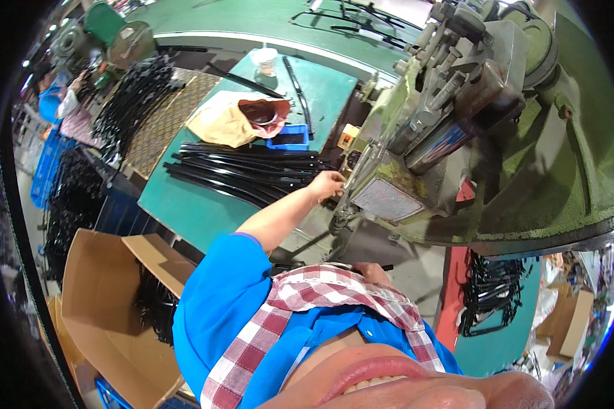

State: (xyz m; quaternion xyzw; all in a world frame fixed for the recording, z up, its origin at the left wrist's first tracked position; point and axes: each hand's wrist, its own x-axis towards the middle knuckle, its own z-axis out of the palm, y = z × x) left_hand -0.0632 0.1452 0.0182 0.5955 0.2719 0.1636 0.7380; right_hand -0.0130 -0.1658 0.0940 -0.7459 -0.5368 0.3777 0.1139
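My left hand (329,185) reaches to the edge of a green machine (382,184), beside its small metal fittings. Its fingers are bent together at the tips; whatever they pinch is too small to make out. Low in front of my checked apron is my right hand (374,274), partly covered by the cloth. It appears closed round a dark bar (389,267) whose end sticks out beside it; most of the bar is hidden. Left of my left hand, a bundle of glossy black tubes (245,170) lies on a green table (184,204).
On the table are an open sack (225,119), a blue tray (290,138) and a pale cup (263,58). A cardboard box (102,307) holding black parts stands at lower left. Black frames (494,293) lie at right. A person (51,95) is far left.
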